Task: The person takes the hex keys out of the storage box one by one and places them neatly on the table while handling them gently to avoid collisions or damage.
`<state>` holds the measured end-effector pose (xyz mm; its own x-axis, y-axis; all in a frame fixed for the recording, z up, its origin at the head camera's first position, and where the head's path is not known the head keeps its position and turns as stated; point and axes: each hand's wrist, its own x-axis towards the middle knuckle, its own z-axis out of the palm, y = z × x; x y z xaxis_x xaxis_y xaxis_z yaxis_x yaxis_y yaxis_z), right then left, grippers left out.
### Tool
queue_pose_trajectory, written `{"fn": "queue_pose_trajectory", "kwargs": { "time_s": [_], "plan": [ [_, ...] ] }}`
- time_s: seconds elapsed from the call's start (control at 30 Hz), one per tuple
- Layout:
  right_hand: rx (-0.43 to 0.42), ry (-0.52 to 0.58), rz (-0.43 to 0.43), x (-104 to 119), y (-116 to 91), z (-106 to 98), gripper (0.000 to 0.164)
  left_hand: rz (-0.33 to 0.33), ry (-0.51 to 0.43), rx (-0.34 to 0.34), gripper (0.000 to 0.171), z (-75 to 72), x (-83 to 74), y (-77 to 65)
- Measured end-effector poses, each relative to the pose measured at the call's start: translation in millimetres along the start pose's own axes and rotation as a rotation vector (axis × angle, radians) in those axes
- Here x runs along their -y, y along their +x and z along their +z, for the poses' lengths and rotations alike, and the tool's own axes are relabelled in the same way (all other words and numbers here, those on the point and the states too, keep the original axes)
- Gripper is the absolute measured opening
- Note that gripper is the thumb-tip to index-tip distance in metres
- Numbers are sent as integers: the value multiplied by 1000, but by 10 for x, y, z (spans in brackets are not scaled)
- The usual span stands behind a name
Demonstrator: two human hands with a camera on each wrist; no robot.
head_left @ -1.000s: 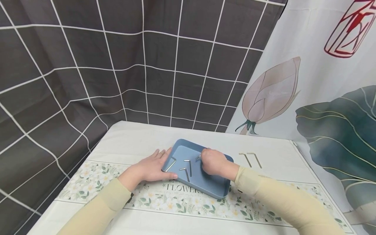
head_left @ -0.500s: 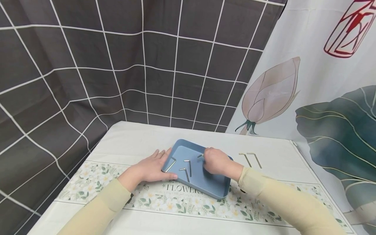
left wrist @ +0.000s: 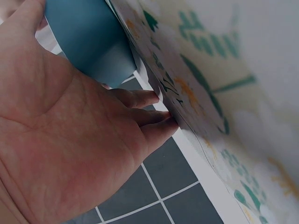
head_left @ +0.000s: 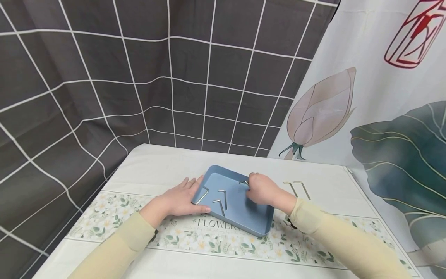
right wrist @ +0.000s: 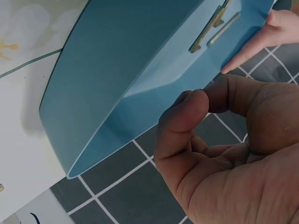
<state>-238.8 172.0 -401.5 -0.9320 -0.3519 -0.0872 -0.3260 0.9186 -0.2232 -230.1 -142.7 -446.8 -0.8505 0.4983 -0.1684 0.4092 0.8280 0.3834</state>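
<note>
A blue tray (head_left: 240, 223) lies on the table, turned at an angle. Three L-shaped hex keys rest in its left part, among them a hex key (head_left: 225, 199) near the middle. My right hand (head_left: 266, 189) is over the tray's far right side, pinching another hex key (head_left: 243, 181) whose short arm sticks out past the fingers; the rest is hidden. In the right wrist view the thumb and index finger meet. My left hand (head_left: 179, 197) rests against the tray's left end, fingers extended, thumb at the near rim. The left wrist view shows its fingertips touching the cloth.
Two more hex keys (head_left: 301, 190) lie side by side on the table, right of the tray. A white tablecloth (head_left: 181, 263) with a flowered band covers the table. A dark checked curtain (head_left: 188, 97) hangs behind.
My right hand has moved to the right and slightly away across the tray, carrying the hex key with it. The left hand, the tray and the other hex keys have stayed put.
</note>
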Motion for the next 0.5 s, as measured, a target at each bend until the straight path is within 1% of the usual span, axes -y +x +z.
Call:
{"fn": "queue_pose_trajectory", "kwargs": {
  "time_s": [0.37,0.5],
  "plan": [
    [-20,40,56,-117,-41,-82,10,4,0,-3,128,4,1,1],
    [-31,63,75,-172,-57,-110,18,4,1,-3,128,5,3,2]
  ]
}}
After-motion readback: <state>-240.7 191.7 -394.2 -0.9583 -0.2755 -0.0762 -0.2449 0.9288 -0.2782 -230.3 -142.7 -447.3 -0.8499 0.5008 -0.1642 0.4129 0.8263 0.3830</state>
